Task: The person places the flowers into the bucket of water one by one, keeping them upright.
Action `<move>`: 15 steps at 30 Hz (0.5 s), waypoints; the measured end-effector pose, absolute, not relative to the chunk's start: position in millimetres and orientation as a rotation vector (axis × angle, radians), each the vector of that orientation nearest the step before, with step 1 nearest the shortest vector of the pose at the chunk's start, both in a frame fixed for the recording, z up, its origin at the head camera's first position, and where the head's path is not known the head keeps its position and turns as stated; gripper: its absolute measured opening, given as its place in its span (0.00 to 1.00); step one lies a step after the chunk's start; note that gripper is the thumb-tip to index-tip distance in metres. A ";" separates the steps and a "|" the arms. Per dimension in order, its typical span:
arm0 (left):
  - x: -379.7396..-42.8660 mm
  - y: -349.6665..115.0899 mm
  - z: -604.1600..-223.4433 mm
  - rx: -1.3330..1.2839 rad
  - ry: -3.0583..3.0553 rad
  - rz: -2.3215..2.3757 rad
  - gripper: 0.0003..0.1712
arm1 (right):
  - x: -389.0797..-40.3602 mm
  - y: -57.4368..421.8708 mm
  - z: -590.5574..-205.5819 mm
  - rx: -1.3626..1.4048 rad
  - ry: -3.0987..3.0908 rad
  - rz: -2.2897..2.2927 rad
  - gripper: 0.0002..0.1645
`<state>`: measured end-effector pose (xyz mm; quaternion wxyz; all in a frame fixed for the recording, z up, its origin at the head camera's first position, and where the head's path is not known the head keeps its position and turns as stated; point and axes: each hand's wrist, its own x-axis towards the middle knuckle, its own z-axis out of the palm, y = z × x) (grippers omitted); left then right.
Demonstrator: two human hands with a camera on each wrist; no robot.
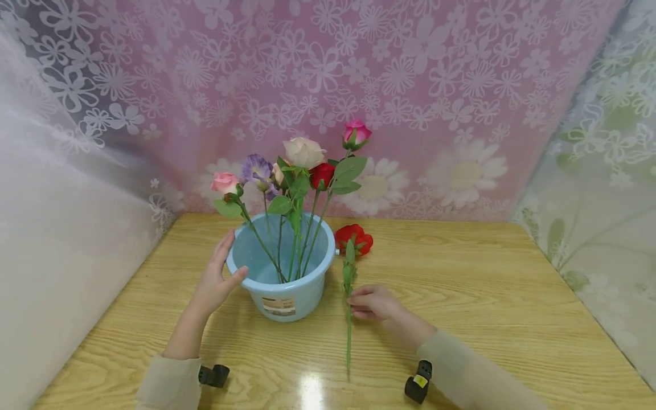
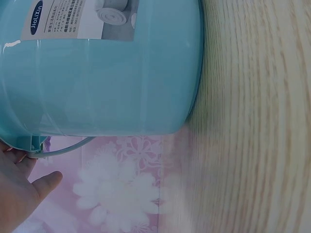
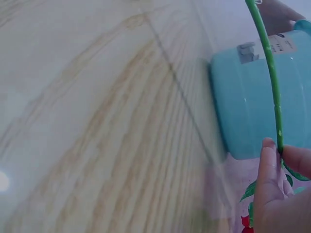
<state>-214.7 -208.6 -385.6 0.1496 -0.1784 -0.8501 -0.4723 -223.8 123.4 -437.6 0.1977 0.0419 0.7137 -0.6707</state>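
Observation:
A light blue plastic bucket [image 1: 310,299] with a paper label stands on the table. My left hand [image 1: 215,282] rests at its left rim, fingers straight and thumb spread apart; the left wrist view shows the fingertips by the rim where the handle joins. To the right of the bucket, my right hand [image 1: 378,303] pinches the green stem [image 3: 273,82] of a red flower [image 1: 361,240] between thumb and fingers. Its bloom points away from me, beside the bucket. Several flowers lean inside the bucket, among them a cream rose [image 1: 304,152] and a purple flower [image 1: 257,169].
Also in the bucket are a pink rose [image 1: 224,183], a red rose [image 1: 322,176] and a magenta rose [image 1: 356,134]. The wooden table [image 1: 461,273] runs back to a pink floral curtain [image 1: 410,85]. Pale sheer cloth [image 1: 66,216] hangs at the left.

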 end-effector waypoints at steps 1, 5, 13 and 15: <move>-215.2 -208.8 -385.9 -0.515 -2.440 -1.358 0.44 | -223.2 124.5 -435.1 0.118 1.999 -1.884 0.14; -214.6 -208.5 -385.2 -0.515 -2.439 -1.352 0.43 | -216.9 126.6 -417.0 0.163 1.999 -1.901 0.14; -214.0 -208.3 -384.1 -0.508 -2.453 -1.355 0.44 | -209.7 140.2 -401.3 0.012 1.845 -2.035 0.12; -213.3 -208.5 -384.0 -0.504 -2.460 -1.359 0.44 | -207.4 142.9 -399.2 -0.023 1.833 -2.054 0.12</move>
